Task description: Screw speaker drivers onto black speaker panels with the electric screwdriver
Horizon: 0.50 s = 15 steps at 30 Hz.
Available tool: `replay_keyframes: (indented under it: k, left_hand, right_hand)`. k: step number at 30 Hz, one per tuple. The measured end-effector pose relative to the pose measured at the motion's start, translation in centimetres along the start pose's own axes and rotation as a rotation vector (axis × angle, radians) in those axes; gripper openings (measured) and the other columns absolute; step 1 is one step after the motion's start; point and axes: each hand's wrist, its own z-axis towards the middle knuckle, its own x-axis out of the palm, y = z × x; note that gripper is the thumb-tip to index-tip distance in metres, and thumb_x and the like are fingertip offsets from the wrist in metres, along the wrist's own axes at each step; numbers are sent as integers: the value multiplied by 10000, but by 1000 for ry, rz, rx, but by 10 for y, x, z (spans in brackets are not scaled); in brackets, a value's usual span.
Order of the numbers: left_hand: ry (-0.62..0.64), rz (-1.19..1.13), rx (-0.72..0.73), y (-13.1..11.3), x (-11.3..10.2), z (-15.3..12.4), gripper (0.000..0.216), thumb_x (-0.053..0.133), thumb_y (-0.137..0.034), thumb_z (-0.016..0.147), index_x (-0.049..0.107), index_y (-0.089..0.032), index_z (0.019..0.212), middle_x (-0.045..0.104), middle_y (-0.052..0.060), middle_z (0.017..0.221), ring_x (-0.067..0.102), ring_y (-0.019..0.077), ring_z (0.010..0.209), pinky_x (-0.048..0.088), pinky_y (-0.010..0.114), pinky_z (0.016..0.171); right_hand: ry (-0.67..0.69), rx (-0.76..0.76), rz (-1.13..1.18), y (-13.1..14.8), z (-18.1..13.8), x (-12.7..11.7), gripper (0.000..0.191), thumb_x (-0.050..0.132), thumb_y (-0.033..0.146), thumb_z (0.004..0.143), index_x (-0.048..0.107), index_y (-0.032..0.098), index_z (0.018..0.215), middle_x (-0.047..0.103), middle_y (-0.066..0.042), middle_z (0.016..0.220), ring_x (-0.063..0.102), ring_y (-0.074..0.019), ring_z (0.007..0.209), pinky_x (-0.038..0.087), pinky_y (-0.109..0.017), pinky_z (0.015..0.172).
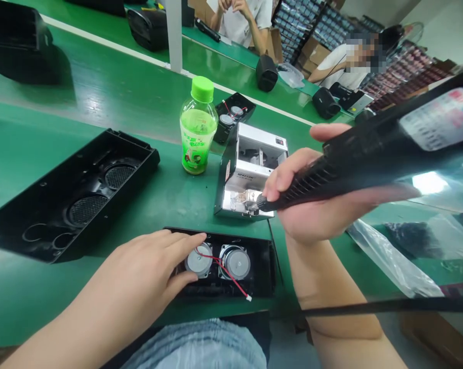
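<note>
My right hand [311,205] is closed around a black electric screwdriver [354,159], its tip down in the tray of a silver screw feeder box [250,169]. My left hand [154,266] lies flat with fingers stretched out on a black speaker panel [260,271] at the table's near edge. That panel holds two round silver speaker drivers [235,262] joined by red and white wires [231,279]. My fingertips touch the left driver.
A long black speaker housing [69,200] lies at the left. A green-capped drink bottle [197,128] stands behind the panel. Clear plastic bags [393,256] lie at the right. Other people sit across the green belt [100,87] with more black speaker parts [235,115].
</note>
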Motion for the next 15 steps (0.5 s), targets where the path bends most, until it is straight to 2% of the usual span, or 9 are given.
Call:
replay_keyframes:
  k: [2, 6, 9, 11, 15]
  left_hand:
    - [46, 3, -66, -2, -2, 1, 548, 839, -361, 913, 718, -303, 1444, 844, 76, 1222, 817, 343, 1043, 659, 492, 903]
    - [184, 18, -162, -9, -11, 8, 323, 830, -338, 926, 753, -267, 1231, 822, 77, 1124, 797, 322, 983, 636, 471, 842]
    - [221, 39, -136, -13, -15, 11, 312, 813, -344, 959, 751, -284, 1259, 805, 71, 1130, 785, 318, 1007, 619, 478, 866]
    - [231, 70, -115, -13, -16, 13, 322, 804, -342, 970, 752, -286, 1283, 798, 69, 1106, 781, 323, 1008, 609, 485, 872]
    - [233, 127, -63, -14, -16, 14, 300, 784, -324, 976, 762, -291, 1274, 787, 55, 1034, 776, 322, 956, 582, 462, 824]
  right_hand:
    - [-48, -17, -3, -4, -1, 2, 702, 521, 898, 939, 757, 254, 1092, 559, 27, 547, 497, -165, 362, 324, -328, 333]
    - [-55, 84, 40, 3, -8, -7, 709, 576, 895, 910, 772, 260, 1157, 558, 48, 516, 492, -166, 345, 340, -318, 313]
    - [-21, 182, 122, 26, -22, -17, 604, 662, 832, 907, 765, 299, 1172, 650, 50, 582, 549, -176, 398, 447, -339, 380]
    - [-14, 212, 137, 46, -37, -20, 515, 654, 760, 962, 746, 333, 1233, 696, 48, 646, 582, -182, 459, 510, -369, 467]
    - [-21, 274, 130, 72, -71, -12, 275, 597, 506, 1100, 705, 369, 1312, 694, 44, 676, 595, -184, 520, 540, -398, 561]
